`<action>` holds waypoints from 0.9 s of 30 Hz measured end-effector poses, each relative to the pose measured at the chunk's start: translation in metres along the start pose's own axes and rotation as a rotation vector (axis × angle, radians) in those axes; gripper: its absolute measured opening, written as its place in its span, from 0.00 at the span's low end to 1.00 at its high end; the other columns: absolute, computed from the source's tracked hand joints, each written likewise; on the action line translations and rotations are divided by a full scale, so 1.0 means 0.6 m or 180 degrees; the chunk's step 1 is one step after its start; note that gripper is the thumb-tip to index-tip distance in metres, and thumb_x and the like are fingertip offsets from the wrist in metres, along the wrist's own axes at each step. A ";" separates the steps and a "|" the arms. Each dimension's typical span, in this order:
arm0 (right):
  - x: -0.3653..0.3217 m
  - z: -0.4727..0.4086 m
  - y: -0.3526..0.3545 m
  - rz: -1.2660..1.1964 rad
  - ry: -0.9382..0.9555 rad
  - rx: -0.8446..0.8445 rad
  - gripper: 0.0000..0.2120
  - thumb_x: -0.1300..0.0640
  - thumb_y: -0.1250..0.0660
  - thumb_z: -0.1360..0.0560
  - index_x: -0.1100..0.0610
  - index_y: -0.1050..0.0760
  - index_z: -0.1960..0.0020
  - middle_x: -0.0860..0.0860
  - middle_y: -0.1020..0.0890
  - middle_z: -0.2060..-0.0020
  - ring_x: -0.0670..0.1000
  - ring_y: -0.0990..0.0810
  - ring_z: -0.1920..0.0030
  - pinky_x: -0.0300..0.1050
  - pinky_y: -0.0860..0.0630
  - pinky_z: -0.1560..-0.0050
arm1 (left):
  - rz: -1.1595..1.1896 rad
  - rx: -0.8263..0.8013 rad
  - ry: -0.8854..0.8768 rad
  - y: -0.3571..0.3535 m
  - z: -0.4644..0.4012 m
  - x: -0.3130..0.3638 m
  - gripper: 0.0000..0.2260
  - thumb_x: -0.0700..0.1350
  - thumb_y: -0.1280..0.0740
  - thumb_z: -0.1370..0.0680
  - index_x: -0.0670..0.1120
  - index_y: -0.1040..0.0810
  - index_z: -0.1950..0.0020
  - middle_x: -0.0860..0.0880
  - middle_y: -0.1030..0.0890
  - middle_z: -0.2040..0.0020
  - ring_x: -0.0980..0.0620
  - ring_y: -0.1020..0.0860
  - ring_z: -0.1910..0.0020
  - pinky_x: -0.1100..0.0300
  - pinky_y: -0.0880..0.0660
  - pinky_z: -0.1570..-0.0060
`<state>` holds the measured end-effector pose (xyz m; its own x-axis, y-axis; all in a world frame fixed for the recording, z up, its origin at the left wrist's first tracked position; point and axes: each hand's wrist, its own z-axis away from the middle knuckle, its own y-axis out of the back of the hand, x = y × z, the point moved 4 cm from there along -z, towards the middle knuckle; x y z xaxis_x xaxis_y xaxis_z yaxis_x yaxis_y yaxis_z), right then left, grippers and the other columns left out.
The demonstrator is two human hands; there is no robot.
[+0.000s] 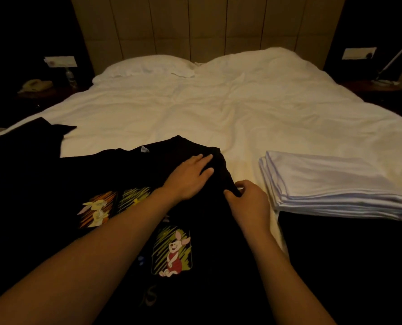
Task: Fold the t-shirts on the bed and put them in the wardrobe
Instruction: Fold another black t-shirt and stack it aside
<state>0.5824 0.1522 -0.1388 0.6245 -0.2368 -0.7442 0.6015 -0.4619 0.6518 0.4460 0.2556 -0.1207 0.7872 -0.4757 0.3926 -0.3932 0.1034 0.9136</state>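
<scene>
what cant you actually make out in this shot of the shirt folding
- Black t-shirt, head view: its hem is cut off by the bottom edge; the arms cover part of the print.
- Right hand: its fingertips are hidden by the sleeve edge it pinches.
- Dark cloth at left: too dark to identify.
- White folded stack: the garment type is unclear.
- Wardrobe: not in view.
- Left hand lies flat, fully visible.

A hotel-style bedroom: a wide bed with rumpled white sheets (218, 109), two white pillows (146, 66) against its padded beige panelled headboard (207, 24), and a cream corded telephone (34, 85) left of the bed.
</scene>
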 end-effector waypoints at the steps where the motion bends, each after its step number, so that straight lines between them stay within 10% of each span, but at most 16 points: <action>1: 0.002 0.000 0.001 0.0088 0.0004 -0.0020 0.19 0.51 0.32 0.23 0.56 0.24 0.35 0.53 0.18 0.42 0.54 0.20 0.43 0.42 0.28 0.50 | -0.0228 -0.0186 -0.0019 -0.007 -0.014 -0.002 0.23 0.57 0.51 0.15 0.55 0.46 0.20 0.48 0.45 0.20 0.49 0.48 0.21 0.50 0.51 0.24; 12: 0.006 -0.001 0.012 0.0498 0.0087 0.0189 0.16 0.54 0.35 0.21 0.54 0.25 0.34 0.53 0.18 0.43 0.55 0.21 0.42 0.46 0.26 0.45 | -0.0754 -0.0204 0.0116 -0.037 -0.043 -0.024 0.24 0.59 0.57 0.16 0.56 0.45 0.20 0.50 0.47 0.19 0.51 0.51 0.21 0.49 0.57 0.24; 21: 0.005 0.005 -0.030 0.1441 0.0675 -0.0911 0.26 0.43 0.52 0.17 0.51 0.41 0.22 0.49 0.41 0.22 0.53 0.46 0.22 0.51 0.48 0.24 | -0.1117 -0.0194 0.0142 -0.013 0.093 -0.055 0.26 0.63 0.55 0.18 0.58 0.50 0.20 0.51 0.49 0.19 0.53 0.53 0.21 0.51 0.57 0.24; 27: -0.022 0.016 -0.011 0.1049 0.0847 -0.0492 0.25 0.44 0.47 0.17 0.55 0.32 0.26 0.51 0.35 0.24 0.53 0.43 0.22 0.48 0.44 0.25 | -0.0828 -0.0143 0.0330 0.014 0.138 -0.055 0.27 0.62 0.52 0.17 0.55 0.48 0.19 0.48 0.48 0.19 0.49 0.52 0.20 0.52 0.55 0.24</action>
<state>0.5657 0.1498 -0.1347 0.8895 -0.1125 -0.4430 0.4038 -0.2607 0.8769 0.3774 0.2000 -0.1345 0.9042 -0.3996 0.1508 -0.1519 0.0291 0.9880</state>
